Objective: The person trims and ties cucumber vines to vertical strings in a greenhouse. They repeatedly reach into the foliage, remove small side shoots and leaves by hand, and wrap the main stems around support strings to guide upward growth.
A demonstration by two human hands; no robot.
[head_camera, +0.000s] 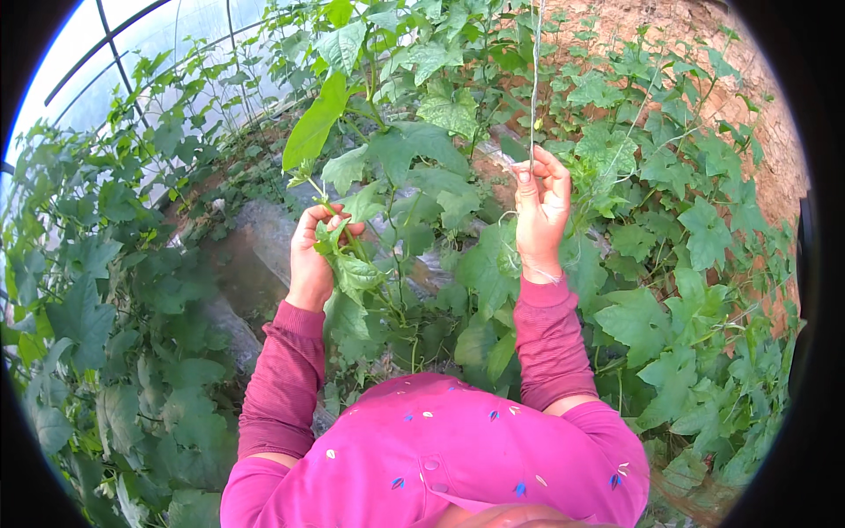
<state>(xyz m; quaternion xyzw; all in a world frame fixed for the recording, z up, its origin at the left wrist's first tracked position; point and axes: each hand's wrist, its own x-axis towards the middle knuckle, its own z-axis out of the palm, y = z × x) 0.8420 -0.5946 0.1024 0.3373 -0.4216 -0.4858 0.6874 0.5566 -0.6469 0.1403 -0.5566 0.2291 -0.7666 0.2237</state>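
Observation:
In my left hand (pixel 315 254) is the upper stem of a climbing vine (pixel 353 241), pinched just below its budding tip (pixel 305 175). Broad lobed leaves (pixel 356 274) hang below and beside those fingers. My right hand (pixel 544 208), raised to the right, grips a hanging twine (pixel 535 86) between thumb and fingers. The twine runs straight up out of view from that grip. A thin loose strand (pixel 544 272) lies across the right wrist. Between the two hands stand more vine leaves (pixel 422 152), apart from the twine. Part of the held stem is hidden by leaves and fingers.
Dense vines (pixel 86 317) fill the left side, with more leafy vines (pixel 640 317) on the right. Plastic film (pixel 264 231) covers some ground. A bare earth wall (pixel 769 152) rises at the right. Dark greenhouse frame bars (pixel 109 39) and translucent sheeting curve along the upper left.

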